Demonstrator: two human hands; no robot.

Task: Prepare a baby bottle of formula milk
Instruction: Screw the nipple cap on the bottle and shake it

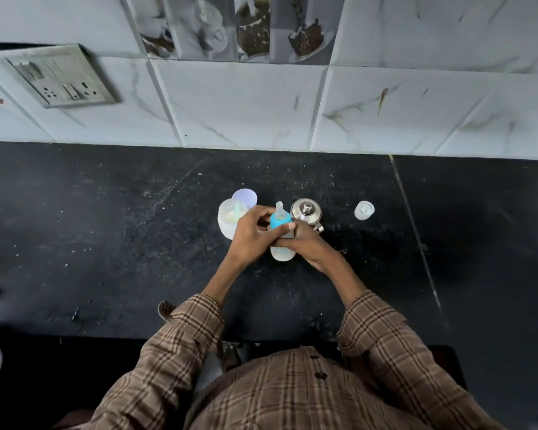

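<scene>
Spanning the whole lower half of the view, a black speckled desk [106,243] meets a wall of pale marbled tiles [236,103], with a switch-and-socket plate [61,77] set into the wall at upper left and a strip of tiles printed with cups and coffee beans [236,26] along the top. A person in a brown checked shirt [292,395] stands at the desk's near edge, both sleeves reaching forward to the middle of the surface.

Both hands meet there on a baby bottle [282,252], which is tilted with its pale base toward the person and its teat pointing away. The right hand [305,243] wraps the body of the bottle, its fingers closed around it. The left hand [252,234] has its fingers pinched on the blue collar [278,220] below the clear teat [280,209].

Just behind the left hand sits a white open container [229,218] holding pale powder and a light scoop, with a round lilac lid [244,197] touching its far side. A small steel lidded pot [306,211] stands just behind the right hand. Off to the right, well apart from the rest, lies a small clear bottle cap [364,210].
</scene>
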